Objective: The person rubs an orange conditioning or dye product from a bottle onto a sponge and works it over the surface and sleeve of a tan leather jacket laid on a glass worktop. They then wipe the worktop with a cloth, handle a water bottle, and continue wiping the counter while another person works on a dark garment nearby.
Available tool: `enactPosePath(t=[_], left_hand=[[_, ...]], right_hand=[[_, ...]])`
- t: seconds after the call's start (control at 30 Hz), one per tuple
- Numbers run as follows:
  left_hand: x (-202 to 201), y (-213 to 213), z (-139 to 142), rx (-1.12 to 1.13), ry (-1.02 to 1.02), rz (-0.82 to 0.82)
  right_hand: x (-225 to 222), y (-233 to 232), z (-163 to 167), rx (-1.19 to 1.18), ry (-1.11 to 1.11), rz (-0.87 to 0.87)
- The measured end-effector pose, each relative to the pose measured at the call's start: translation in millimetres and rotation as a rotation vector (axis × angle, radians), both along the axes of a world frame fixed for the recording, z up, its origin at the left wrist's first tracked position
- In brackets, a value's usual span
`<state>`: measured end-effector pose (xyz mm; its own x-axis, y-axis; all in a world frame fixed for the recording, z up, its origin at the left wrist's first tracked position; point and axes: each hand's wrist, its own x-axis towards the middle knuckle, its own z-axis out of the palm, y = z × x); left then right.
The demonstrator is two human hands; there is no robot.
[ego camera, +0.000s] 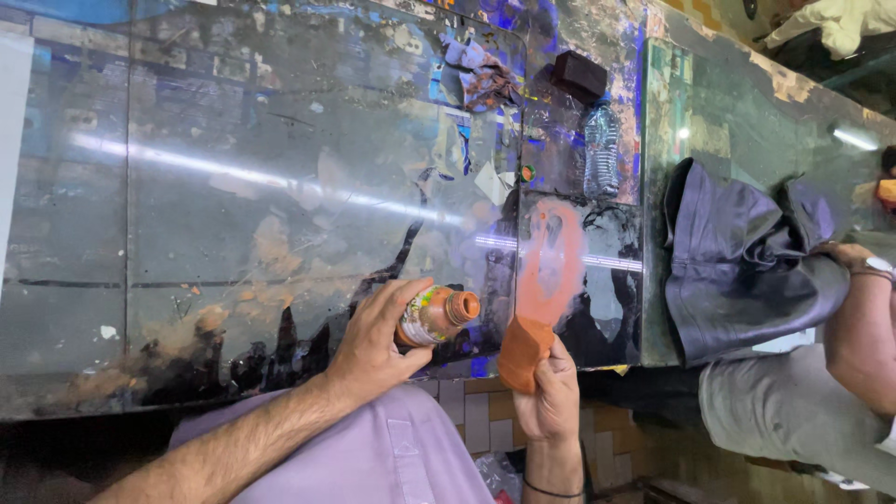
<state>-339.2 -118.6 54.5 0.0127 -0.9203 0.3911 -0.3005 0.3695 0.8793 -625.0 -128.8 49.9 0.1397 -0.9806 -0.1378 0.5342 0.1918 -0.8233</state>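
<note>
Presently left hand [373,341] grasps one bottle [437,315]; right hand [551,392] grasps one orange sponge [523,350]

Orange-stained bottle [437,315], orange cloth [523,351], orange smear [551,257] on paint-splattered blue-black glass table [233,187].

One small bottle [436,315], one orange sponge [524,352], one plastic water bottle [601,149]. One dark block [580,75], one crumpled rag [485,82], one leather jacket [747,261].
</note>
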Motion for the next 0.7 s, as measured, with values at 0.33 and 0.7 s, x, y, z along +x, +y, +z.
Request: enactPosePath(t=[0.33, 0.7], left_hand=[[-7, 2, -2, 0.148, -0.024, -0.046], [-10, 1, 14, 0.111, -0.185, -0.096]], right_hand=[[18, -3, 21, -0.838, 1.187, -0.216], [35, -7, 43, -1.071, 1.48, -0.479]])
